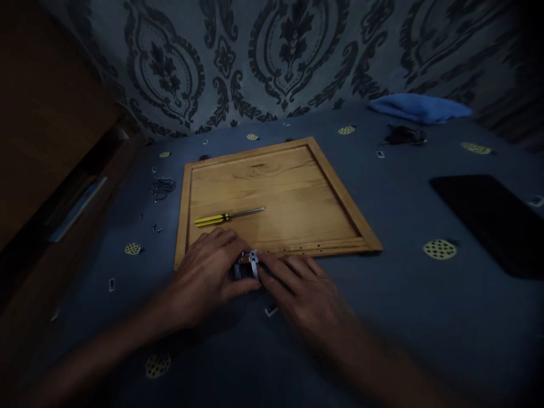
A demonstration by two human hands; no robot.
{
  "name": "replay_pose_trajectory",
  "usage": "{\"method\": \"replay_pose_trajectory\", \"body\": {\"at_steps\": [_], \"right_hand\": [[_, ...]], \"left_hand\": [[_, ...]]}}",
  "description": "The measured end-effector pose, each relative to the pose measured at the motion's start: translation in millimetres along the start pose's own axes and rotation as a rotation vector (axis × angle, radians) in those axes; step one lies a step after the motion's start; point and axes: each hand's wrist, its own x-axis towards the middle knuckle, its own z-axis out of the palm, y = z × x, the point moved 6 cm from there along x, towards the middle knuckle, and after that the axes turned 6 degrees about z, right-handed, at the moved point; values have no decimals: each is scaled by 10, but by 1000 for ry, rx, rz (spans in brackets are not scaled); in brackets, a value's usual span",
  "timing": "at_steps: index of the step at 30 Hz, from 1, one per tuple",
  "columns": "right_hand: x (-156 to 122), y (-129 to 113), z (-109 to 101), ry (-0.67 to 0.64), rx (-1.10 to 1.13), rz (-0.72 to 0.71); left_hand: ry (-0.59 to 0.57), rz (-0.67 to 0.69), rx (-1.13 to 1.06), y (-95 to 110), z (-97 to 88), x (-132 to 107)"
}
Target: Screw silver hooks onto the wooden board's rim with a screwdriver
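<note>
A framed wooden panel (272, 175) that looks like a cabinet door lies flat, with a row of small holes along its near edge. A metal hinge (254, 259) sits at that edge between my hands. My left hand (208, 266) is closed on the hinge, thumb on the near side and fingers over the panel's edge. From the right, my right hand (310, 289) meets the hinge with its fingertips, its other fingers along the panel's edge; part of the grip is hidden. A screwdriver (229, 216) with a yellow and black handle rests on the panel, tip pointing right.
Small screws (157, 229) and a tangle of thin metal pieces (162, 187) lie left of the panel on the dark blue patterned cloth (408, 317). To the right are a black flat object (488, 221), a dark small bundle (403, 136) and a blue cloth (419, 107). Wooden furniture (55, 113) borders the left.
</note>
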Motion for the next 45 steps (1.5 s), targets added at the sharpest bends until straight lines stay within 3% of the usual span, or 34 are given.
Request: {"method": "replay_pose_trajectory", "body": {"at_steps": [39, 42, 45], "right_hand": [[-82, 62, 65, -36, 85, 10], [-51, 51, 44, 3, 57, -17], [-34, 57, 64, -2, 27, -30]], "left_hand": [[-4, 12, 22, 6, 9, 27], [15, 44, 22, -22, -89, 9], [158, 19, -30, -125, -436, -57]]}}
